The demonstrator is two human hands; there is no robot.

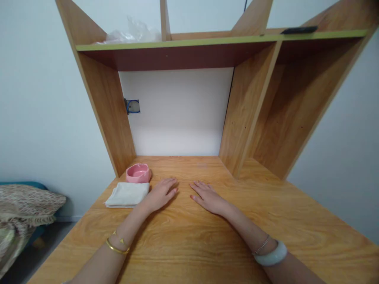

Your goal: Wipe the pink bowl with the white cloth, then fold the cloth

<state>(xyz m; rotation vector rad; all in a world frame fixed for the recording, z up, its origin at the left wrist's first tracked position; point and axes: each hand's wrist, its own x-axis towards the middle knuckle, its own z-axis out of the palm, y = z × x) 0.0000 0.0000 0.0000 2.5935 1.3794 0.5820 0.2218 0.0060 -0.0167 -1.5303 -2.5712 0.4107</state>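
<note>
White cloth (127, 194) lies just beside the wide left grip (161, 195); right grip (209, 198) also wide.

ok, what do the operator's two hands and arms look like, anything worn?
Left hand: no glove; at the wrist, a smooth gold bangle and a thin bracelet with small gold ornaments. Right hand: no glove; a slim silvery bracelet and a thick, rounded, pale bangle. No sleeve covers the visible forearms.

smooth, glossy bowl (137, 179); matt cloth (128, 195); smooth, faintly shiny wood-grain desktop (183, 244).
</note>
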